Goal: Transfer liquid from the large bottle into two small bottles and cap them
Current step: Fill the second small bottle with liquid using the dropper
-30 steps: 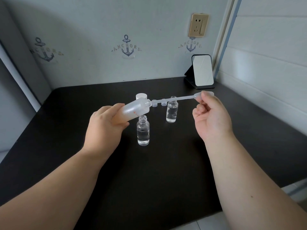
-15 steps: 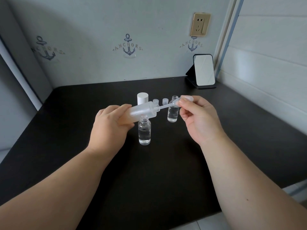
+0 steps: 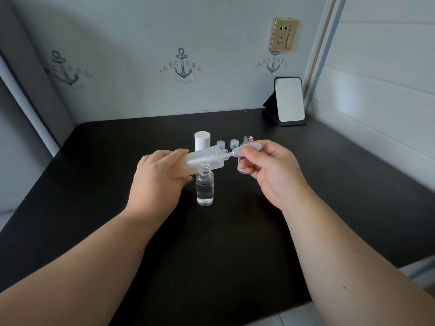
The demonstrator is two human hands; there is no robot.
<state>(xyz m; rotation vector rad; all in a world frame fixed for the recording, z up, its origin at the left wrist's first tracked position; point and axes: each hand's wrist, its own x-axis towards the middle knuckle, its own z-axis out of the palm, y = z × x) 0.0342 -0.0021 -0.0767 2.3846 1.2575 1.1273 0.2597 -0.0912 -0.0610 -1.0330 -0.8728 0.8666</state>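
My left hand (image 3: pixel 157 182) grips the large frosted bottle (image 3: pixel 204 158), tilted nearly flat with its open neck pointing right. My right hand (image 3: pixel 270 170) pinches the bulb of a clear plastic pipette (image 3: pixel 244 149) whose stem is pushed deep into that neck. One small glass bottle (image 3: pixel 205 184), uncapped and partly filled with clear liquid, stands just below the large bottle. A second small bottle (image 3: pixel 244 156) stands behind my right fingers, mostly hidden. Two small clear caps (image 3: pixel 220 144) (image 3: pixel 234 143) and the large white cap (image 3: pixel 202 140) rest behind on the black table (image 3: pixel 211 243).
A small standing mirror (image 3: pixel 289 101) sits at the table's back right corner, near the wall. A wall socket (image 3: pixel 283 35) is above it. The table's front edge runs close under my forearms.
My right hand has moved left toward the large bottle, sliding the pipette stem far into its neck. The left hand has lowered the bottle slightly.
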